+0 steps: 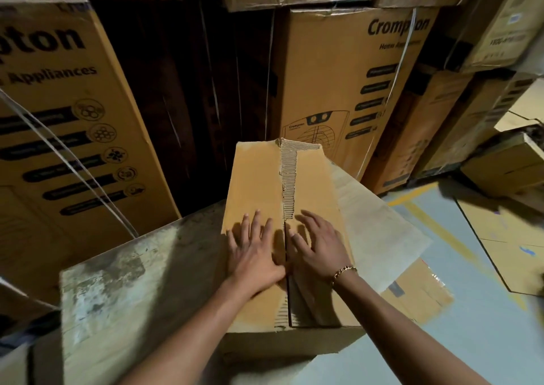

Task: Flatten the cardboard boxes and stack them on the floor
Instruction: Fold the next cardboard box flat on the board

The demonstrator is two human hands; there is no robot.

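Note:
A brown cardboard box point(259, 178) stands in front of me with its two top flaps closed along a centre seam, where torn paper bares the corrugation. My left hand point(253, 249) lies flat on the left flap, fingers spread. My right hand point(318, 246), a gold bracelet at its wrist, rests on the right flap with fingers slightly bent, close to the seam. Neither hand grips anything. Flattened cardboard point(509, 237) lies on the floor at the right.
A large dusty box point(132, 281) sits to the left, touching the one under my hands. Tall printed appliance cartons point(338, 90) with white straps are stacked behind and at the left point(67, 119). More boxes point(512, 164) stand at the right. Pale floor point(441, 340) with yellow lines shows lower right.

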